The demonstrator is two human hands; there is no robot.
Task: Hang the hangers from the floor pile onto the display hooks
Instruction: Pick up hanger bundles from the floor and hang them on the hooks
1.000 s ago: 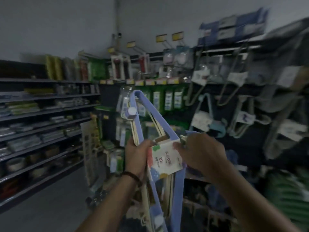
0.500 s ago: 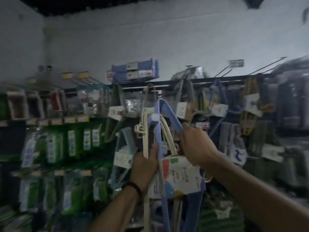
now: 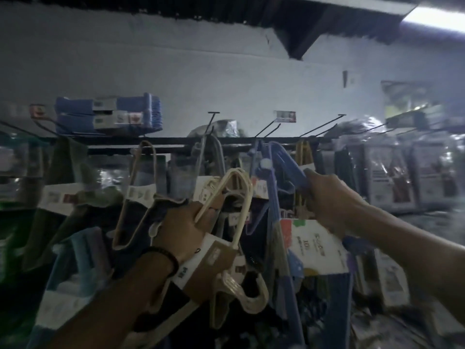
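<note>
Blue plastic makes up the hanger bundle (image 3: 281, 170) in the head view, its top raised to the black display rail (image 3: 166, 141) at about 12 o'clock. A paper sleeve (image 3: 312, 245) wraps the bundle at 3 o'clock from centre; it shows red, green and yellow patches and a "10", but the smaller print is too blurred to read. A cream hanger bundle (image 3: 236, 197) sits near centre, banded by a white and brown card (image 3: 208, 263) whose dark marks cannot be read. Tags on the goods along the rail are also illegible.

Half a second ago both bundles were held together lower down, with the rail well above them; now the view has tilted upward, the ceiling and a light (image 3: 437, 18) show at 1 o'clock, and the two bundles are apart, the blue one lifted to the wire display hooks (image 3: 266, 127).

The left hand (image 3: 181, 233) is closed around the cream bundle, fingers curled through its loops, a dark band on the wrist. The right hand (image 3: 329, 197) is clenched on the blue bundle's upper arm, just beside the rail at 2 o'clock.
</note>
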